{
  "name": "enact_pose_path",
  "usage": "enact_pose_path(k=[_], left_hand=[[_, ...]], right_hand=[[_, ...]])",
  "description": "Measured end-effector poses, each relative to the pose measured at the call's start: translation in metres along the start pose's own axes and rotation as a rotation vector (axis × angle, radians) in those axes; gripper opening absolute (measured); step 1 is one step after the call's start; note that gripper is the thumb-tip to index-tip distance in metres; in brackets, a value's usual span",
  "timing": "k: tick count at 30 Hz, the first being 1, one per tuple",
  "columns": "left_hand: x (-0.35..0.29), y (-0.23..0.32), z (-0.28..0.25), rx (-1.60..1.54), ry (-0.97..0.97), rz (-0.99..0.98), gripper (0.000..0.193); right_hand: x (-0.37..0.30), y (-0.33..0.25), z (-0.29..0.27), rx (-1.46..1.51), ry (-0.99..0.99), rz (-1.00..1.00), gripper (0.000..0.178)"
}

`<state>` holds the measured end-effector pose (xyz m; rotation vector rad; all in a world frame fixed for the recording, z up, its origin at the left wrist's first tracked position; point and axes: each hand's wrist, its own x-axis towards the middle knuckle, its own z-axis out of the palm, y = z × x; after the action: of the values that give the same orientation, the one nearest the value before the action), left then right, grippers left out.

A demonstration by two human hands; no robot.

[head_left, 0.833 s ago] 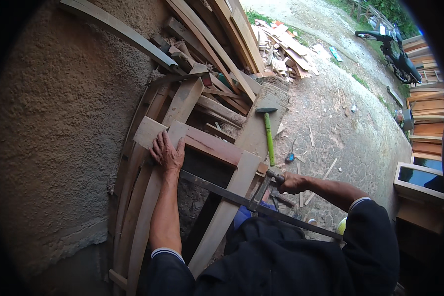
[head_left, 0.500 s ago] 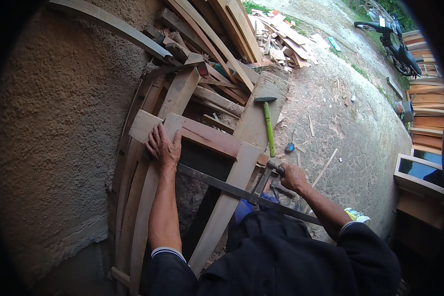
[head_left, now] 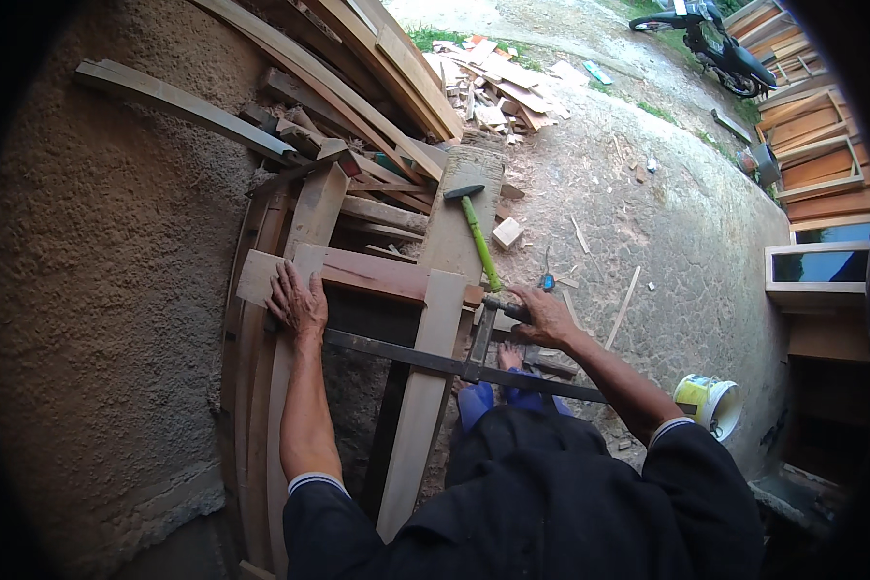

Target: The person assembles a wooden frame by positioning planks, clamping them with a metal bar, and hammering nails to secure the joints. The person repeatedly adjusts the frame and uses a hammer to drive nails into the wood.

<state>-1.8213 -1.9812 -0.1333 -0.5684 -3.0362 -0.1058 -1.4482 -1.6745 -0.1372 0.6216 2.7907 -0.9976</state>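
Apparently adjusting a long dark steel bar clamp (head_left: 387,351) lying across a pale-and-reddish wooden frame (head_left: 414,425). Pressing down on the frame's corner with left hand (head_left: 298,304), fingers spread; holding the short black cylindrical handle (head_left: 513,312) in right hand (head_left: 546,321), how firmly, hard to tell. Presumably calling for a turn of the handle while steadying the frame.

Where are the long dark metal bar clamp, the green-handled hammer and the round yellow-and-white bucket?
Bar clamp (head_left: 425,359): head view, on its bar.
Hammer (head_left: 479,241): head view, on its handle.
Bucket (head_left: 695,392): head view, on its outer wall.
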Motion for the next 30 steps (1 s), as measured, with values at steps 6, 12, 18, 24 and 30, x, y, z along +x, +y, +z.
enact_pose_path(k=[6,12,18,24,30], left_hand=[[-0.026,0.020,0.004,0.060,-0.028,0.358,0.063],[-0.073,0.067,0.000,-0.002,-0.081,0.501,0.065],[-0.118,0.114,0.000,-0.091,-0.139,0.592,0.064],[-0.192,0.168,-0.034,-0.301,-0.070,0.584,0.060],[-0.346,0.214,-0.053,-0.668,0.106,0.647,0.052]], right_hand=[[-0.087,-0.047,-0.031,0.153,0.394,0.043,0.055],[-0.170,-0.074,-0.028,0.263,0.441,0.077,0.044],[-0.226,-0.067,0.030,0.305,0.187,-0.101,0.032],[-0.287,0.007,0.104,0.301,-0.093,0.080,0.031],[-0.372,0.112,0.181,0.424,-0.044,0.635,0.035]])
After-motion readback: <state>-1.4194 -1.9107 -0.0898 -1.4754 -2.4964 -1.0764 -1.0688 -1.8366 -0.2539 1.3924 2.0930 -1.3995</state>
